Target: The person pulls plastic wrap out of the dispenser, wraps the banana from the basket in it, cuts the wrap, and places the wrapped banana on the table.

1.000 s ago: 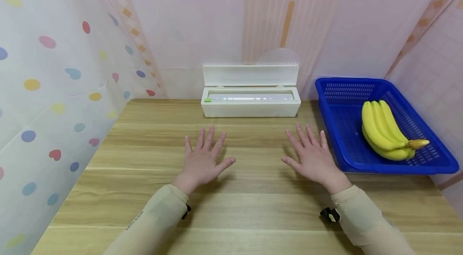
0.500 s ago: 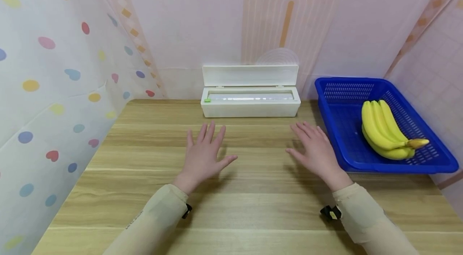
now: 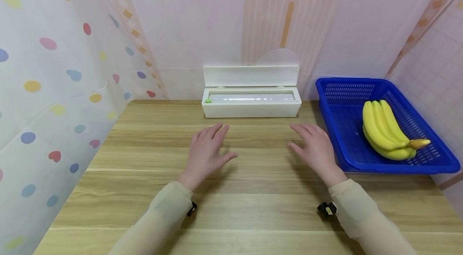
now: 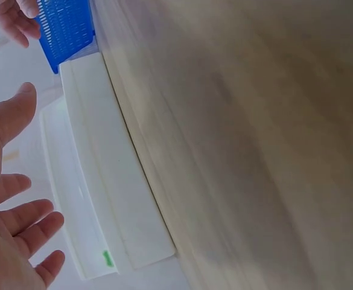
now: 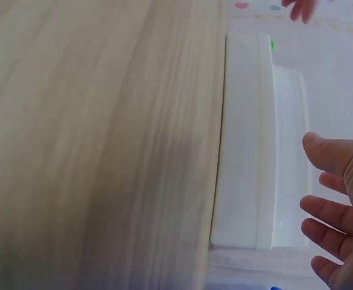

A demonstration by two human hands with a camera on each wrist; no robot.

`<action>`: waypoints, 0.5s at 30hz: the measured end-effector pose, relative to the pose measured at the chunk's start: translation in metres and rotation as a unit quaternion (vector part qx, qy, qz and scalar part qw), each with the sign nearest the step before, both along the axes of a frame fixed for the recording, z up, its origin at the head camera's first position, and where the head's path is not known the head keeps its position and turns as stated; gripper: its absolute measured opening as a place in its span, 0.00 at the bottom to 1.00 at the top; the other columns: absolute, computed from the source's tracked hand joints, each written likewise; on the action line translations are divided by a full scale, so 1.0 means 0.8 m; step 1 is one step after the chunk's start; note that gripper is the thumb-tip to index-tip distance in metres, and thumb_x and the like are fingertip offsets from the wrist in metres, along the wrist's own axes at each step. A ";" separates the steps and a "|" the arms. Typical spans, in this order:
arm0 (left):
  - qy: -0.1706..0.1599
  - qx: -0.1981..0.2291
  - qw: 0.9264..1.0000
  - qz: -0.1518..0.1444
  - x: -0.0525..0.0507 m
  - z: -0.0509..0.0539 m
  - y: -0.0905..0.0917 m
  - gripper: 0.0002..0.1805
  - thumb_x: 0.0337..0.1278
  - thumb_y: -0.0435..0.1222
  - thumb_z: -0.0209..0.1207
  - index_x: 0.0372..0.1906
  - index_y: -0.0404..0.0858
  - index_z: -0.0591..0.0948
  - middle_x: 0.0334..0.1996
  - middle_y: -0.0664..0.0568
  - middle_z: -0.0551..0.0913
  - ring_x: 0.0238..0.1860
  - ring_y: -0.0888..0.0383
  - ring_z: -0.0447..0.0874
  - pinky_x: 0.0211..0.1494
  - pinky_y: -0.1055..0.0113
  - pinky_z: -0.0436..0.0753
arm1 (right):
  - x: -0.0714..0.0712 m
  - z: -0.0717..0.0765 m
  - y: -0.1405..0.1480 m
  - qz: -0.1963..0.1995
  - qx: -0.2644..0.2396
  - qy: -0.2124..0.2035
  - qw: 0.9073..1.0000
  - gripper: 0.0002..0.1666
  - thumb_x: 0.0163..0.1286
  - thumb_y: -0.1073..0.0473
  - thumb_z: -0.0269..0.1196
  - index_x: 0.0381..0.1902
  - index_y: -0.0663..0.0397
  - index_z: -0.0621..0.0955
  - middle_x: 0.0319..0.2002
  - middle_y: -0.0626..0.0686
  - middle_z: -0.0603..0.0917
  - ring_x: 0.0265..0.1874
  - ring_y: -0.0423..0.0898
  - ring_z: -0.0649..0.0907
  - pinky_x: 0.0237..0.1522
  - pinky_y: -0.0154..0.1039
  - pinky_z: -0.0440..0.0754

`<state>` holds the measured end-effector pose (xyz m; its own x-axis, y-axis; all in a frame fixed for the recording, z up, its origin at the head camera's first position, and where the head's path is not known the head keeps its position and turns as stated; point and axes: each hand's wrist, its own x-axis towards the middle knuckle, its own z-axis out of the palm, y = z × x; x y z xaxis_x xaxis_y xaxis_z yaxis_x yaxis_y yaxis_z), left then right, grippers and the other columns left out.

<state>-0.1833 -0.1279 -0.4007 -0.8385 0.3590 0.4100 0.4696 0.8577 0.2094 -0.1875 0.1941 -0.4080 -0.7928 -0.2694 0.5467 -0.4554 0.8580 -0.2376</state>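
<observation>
Above the wooden table, my left hand (image 3: 206,151) holds nothing, its thumb spread from lightly bent fingers. My right hand (image 3: 315,150) is likewise free of any object, thumb apart from the fingers, left of the blue basket. Beyond both hands, at the back of the table, stands a long white cling film dispenser (image 3: 251,109) with its lid (image 3: 251,76) raised. A clear roll (image 3: 253,97) lies inside, and a small green slider (image 3: 208,101) sits at the left end. Both wrist views show the dispenser (image 4: 125,175) apart from the fingers.
On the right, a blue plastic basket (image 3: 334,134) holds a bunch of yellow bananas (image 3: 383,126). The wooden table (image 3: 253,215) ends at a pink patterned curtain (image 3: 181,26) behind and a dotted curtain (image 3: 54,98) on the left.
Both hands have gone from flat, spread fingers to more bent fingers, turning slightly so the palms face inward. The dispenser, basket and bananas have stayed in place.
</observation>
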 end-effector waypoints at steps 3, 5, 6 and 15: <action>0.020 0.007 1.000 0.000 -0.009 0.002 0.003 0.46 0.43 0.54 0.75 0.68 0.39 0.72 0.63 0.45 0.76 0.60 0.45 0.74 0.60 0.48 0.68 | -0.005 0.002 -0.005 -0.002 0.006 0.008 1.000 0.32 0.54 0.56 0.77 0.56 0.59 0.82 0.50 0.62 0.84 0.51 0.62 0.79 0.56 0.57 0.74; 0.041 0.009 0.999 -0.001 -0.017 0.003 0.005 0.46 0.41 0.53 0.76 0.68 0.39 0.73 0.61 0.45 0.77 0.59 0.45 0.75 0.57 0.48 0.70 | -0.009 0.005 -0.008 -0.005 0.010 0.006 1.000 0.31 0.55 0.56 0.77 0.56 0.59 0.82 0.50 0.61 0.84 0.51 0.61 0.79 0.55 0.57 0.74; 0.053 0.008 0.999 -0.001 -0.021 0.004 0.005 0.46 0.41 0.52 0.77 0.67 0.39 0.74 0.60 0.45 0.78 0.58 0.45 0.76 0.56 0.49 0.70 | -0.010 0.006 -0.010 -0.008 0.011 0.003 1.000 0.30 0.55 0.55 0.76 0.56 0.58 0.82 0.50 0.61 0.84 0.51 0.61 0.79 0.55 0.56 0.74; 0.158 0.020 0.987 -0.005 -0.054 0.010 0.002 0.40 0.42 0.49 0.77 0.62 0.40 0.77 0.53 0.45 0.82 0.51 0.44 0.78 0.50 0.48 0.72 | -0.029 0.020 -0.021 -0.019 -0.009 0.012 1.000 0.23 0.58 0.56 0.75 0.50 0.57 0.84 0.47 0.59 0.85 0.50 0.59 0.79 0.54 0.56 0.74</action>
<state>-0.2267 -0.1266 -0.3928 -0.6635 0.3447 0.6640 0.5248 0.8470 0.0847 -0.2109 0.1769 -0.3922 -0.7887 -0.2296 0.5704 -0.4289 0.8701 -0.2428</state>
